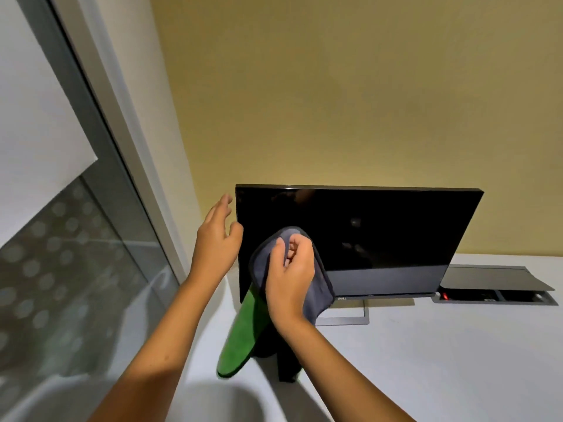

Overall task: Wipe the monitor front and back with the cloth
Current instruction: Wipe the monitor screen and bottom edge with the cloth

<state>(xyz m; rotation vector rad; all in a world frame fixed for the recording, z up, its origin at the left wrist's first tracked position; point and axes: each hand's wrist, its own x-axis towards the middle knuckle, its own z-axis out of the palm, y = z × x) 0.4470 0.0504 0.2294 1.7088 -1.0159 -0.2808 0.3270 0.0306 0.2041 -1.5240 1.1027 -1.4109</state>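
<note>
Your right hand [289, 269], at the centre of the frame, has its fingers curled tight around a bunched grey microfibre cloth with a green underside [262, 287]. The cloth sits against the lower left of the flat black monitor with a thin bezel [365, 236], its green tail hanging down to the table. Your left hand [217, 236] is beside the monitor's left edge with fingers straight and spread, gripping nothing; whether the thumb touches the edge is unclear.

To wipe well, steady that edge with your left hand so the screen does not rock, flatten the cloth, and stroke evenly with light pressure.

The monitor stands on a plain white table [457, 360]. At the right of the frame, an open grey cable hatch [493, 284] lies in the tabletop. A yellow wall [365, 86] fills the upper frame; a frosted glass partition [61, 269] runs down the left.
</note>
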